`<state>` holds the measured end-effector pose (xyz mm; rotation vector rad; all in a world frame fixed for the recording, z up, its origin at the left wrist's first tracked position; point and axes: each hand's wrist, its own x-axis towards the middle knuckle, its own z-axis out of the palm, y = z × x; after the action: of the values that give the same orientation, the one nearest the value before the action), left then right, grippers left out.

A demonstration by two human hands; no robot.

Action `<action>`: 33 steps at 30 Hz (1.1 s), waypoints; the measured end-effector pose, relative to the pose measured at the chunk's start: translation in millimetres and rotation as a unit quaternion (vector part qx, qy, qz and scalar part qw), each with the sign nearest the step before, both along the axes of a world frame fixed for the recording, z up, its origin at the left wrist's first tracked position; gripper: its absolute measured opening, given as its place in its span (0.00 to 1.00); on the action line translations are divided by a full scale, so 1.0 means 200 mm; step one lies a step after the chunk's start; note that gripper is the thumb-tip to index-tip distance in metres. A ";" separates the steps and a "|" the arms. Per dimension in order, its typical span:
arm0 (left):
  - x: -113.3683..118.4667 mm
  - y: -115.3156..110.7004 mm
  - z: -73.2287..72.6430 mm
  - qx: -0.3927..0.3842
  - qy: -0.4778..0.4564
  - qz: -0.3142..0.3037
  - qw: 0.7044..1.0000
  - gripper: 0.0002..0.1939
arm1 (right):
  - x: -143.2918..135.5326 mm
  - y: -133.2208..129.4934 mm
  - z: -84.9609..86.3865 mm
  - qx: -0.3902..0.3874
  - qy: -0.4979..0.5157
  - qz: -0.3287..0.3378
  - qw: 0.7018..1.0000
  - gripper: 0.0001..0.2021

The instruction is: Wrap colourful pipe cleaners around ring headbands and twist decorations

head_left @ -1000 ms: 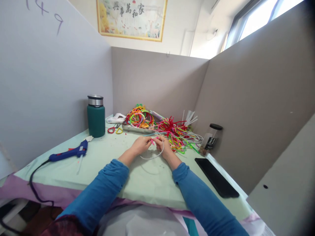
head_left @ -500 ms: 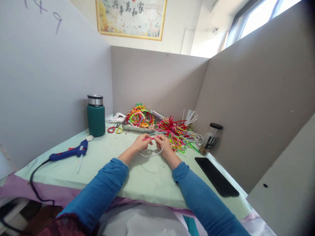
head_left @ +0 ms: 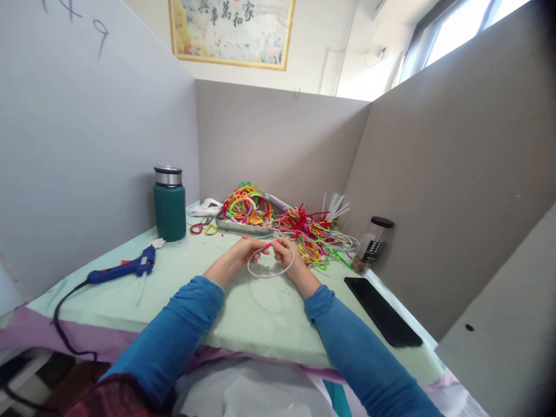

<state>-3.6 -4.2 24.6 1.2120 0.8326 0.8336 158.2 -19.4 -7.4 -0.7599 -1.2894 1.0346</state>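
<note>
A thin white hoop [head_left: 270, 276] hangs below my fingertips over the middle of the table. At its top, a short stretch of pink pipe cleaner [head_left: 268, 245] shows between my two hands. My left hand [head_left: 241, 253] pinches the pipe cleaner, and a bit of pink also sticks out behind its fingers. My right hand [head_left: 288, 255] is closed on the hoop close to where the pink strand meets it. Fingers hide how the strand lies on the hoop.
A metal tray [head_left: 243, 227] of colourful rings stands behind my hands, beside a heap of pipe cleaners [head_left: 308, 229]. Leftward are a green bottle [head_left: 169, 208] and a blue glue gun [head_left: 125, 270]. Rightward sit a clear jar [head_left: 371, 246] and a black phone [head_left: 382, 313]. Partitions enclose the table.
The hoop has turned to face me more fully, its left side now near my left fingers. Less of the pink pipe cleaner shows at my left hand, which has shifted slightly left.
</note>
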 end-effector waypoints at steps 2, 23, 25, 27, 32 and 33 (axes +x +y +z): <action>-0.01 0.01 0.01 -0.027 0.004 -0.016 0.999 0.05 | 0.00 0.00 0.00 0.005 -0.004 0.010 1.000 0.13; 0.02 0.09 -0.09 0.286 0.234 0.169 0.914 0.17 | 0.01 0.05 -0.02 -0.040 0.049 -0.095 0.993 0.18; 0.03 0.08 -0.09 0.314 0.239 0.171 0.903 0.17 | 0.02 0.06 -0.02 -0.043 0.050 -0.102 0.993 0.18; 0.03 0.07 -0.09 0.333 0.226 0.162 0.901 0.16 | 0.02 0.06 -0.03 -0.045 0.048 -0.113 0.991 0.19; 0.04 0.04 -0.07 0.369 0.270 0.152 0.876 0.15 | 0.01 0.06 -0.02 -0.052 0.053 -0.102 0.992 0.19; 0.04 0.04 -0.06 0.374 0.283 0.158 0.869 0.15 | 0.01 0.05 -0.02 -0.053 0.053 -0.092 0.993 0.19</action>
<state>5.0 3.0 11.9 2.1099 1.2610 1.1417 159.8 -9.2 -11.7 -0.8760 -1.0590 0.9855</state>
